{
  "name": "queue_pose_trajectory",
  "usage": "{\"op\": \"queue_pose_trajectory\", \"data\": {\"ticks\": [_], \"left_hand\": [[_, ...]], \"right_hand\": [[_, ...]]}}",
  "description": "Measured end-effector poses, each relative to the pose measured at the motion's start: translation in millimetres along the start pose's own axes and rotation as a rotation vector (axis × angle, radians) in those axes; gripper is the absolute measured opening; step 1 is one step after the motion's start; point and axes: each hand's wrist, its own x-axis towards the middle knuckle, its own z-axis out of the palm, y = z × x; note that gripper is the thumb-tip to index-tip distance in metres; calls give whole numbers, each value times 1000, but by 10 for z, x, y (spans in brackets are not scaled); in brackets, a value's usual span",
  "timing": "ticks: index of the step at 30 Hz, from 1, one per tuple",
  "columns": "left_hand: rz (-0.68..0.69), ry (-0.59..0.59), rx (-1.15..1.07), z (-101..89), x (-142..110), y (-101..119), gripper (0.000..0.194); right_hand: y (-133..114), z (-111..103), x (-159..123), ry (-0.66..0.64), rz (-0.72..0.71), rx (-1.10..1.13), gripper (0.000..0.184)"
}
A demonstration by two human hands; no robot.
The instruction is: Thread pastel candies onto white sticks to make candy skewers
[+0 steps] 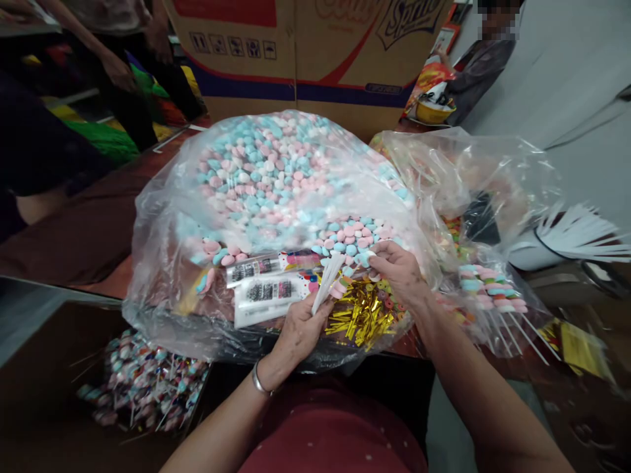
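My left hand (300, 330), with a bangle at the wrist, is closed around a bundle of thin white sticks (327, 279) that fan upward. Beside the sticks, a few pink candy pieces (338, 289) show near my left fingers. My right hand (401, 270) pinches a pale candy piece (367, 259) just right of the stick tops. Pink, blue and white candies (351, 231) spill from a big clear plastic bag (162, 217) behind both hands. Gold twist ties (362, 312) lie in a heap below my right hand. Printed clear wrappers (270, 293) are stacked left of the sticks.
A large cardboard box (296, 66) stands at the back. Finished candy skewers (493, 289) and a container of white sticks (532, 249) sit at right. At lower left, a box (49, 368) holds many wrapped skewers (148, 381). Other people are at upper left and upper right.
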Motion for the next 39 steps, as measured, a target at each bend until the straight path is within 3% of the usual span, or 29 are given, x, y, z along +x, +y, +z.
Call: {"op": "queue_pose_trajectory", "data": {"ticks": [4,11,20,26,39], "left_hand": [[-7,11,27,1,-3,52,33],[-28,23,24,15,11,16,34],[-21,10,25,13,23,-23,32],[-29,28,36,15,14,-73,34],[-19,73,-38,34,-1,-137,36]], "right_hand": [[-57,49,5,-52,103,312,36],[-70,31,17,-121,79,349,36],[-116,-38,29,-242,-7,234,25],[-51,-55,20,-277,-80,90,27],[148,91,-127,-173,-309,-245,33]]}}
